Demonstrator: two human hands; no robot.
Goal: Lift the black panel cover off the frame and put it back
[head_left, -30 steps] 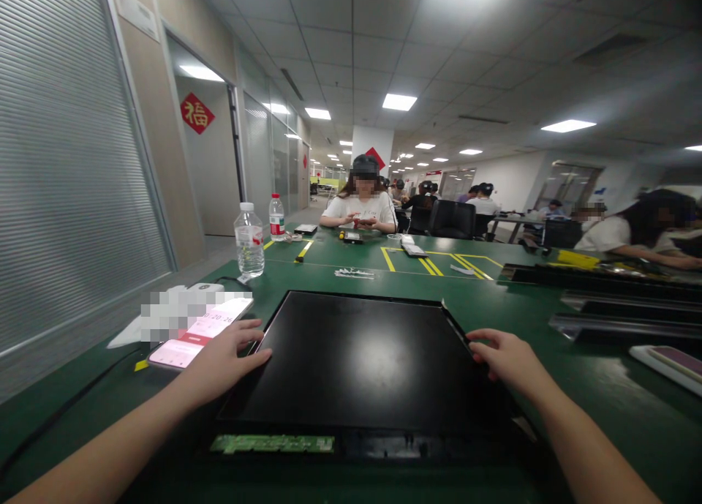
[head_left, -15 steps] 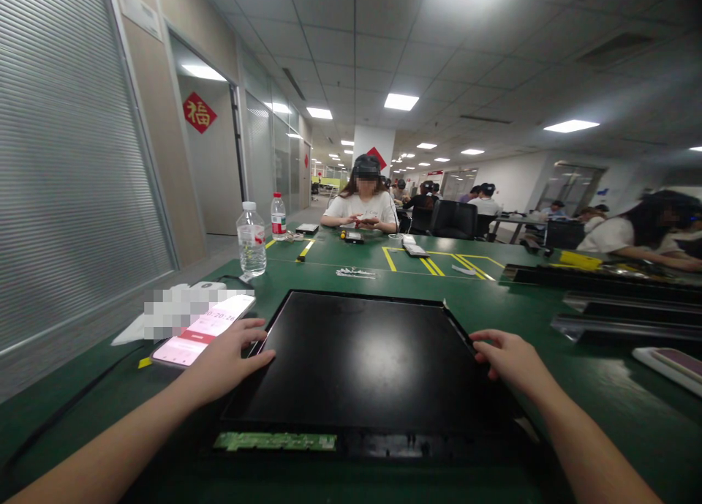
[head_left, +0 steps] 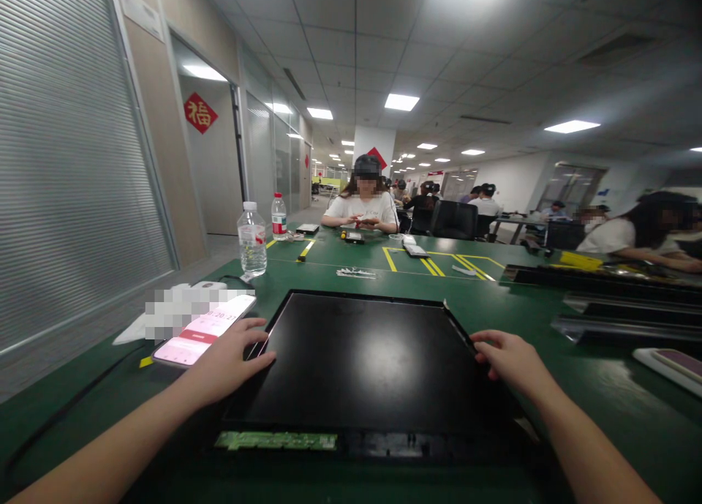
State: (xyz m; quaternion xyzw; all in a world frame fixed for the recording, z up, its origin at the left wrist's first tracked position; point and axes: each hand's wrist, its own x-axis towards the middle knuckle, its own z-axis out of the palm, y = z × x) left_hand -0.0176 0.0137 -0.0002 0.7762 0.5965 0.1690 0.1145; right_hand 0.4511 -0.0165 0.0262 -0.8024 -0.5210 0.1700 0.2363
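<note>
A black LCD screen panel (head_left: 329, 358) lies face up on the green table, with a ceiling light mirrored in its surface. Along its near edge runs a strip of green circuit board (head_left: 277, 440). My left hand (head_left: 235, 358) holds the panel's left side, thumb over the border and the other fingers along the edge. At the right side, my right hand (head_left: 504, 354) has its fingers curled around the frame. The undersides of both grips are hidden. Close to my left hand lies a phone (head_left: 200, 336) with a lit timer screen.
Left of the panel stand a large water bottle (head_left: 252, 241) and a smaller red-capped bottle (head_left: 278, 219). Long dark strips (head_left: 619, 325) and a white-edged device (head_left: 669, 369) lie on the right. A person (head_left: 362, 204) sits across the table (head_left: 307, 266). A black cable (head_left: 71, 401) runs along the left.
Both hands and the panel stay in place. Only the timer digits on the phone differ.
</note>
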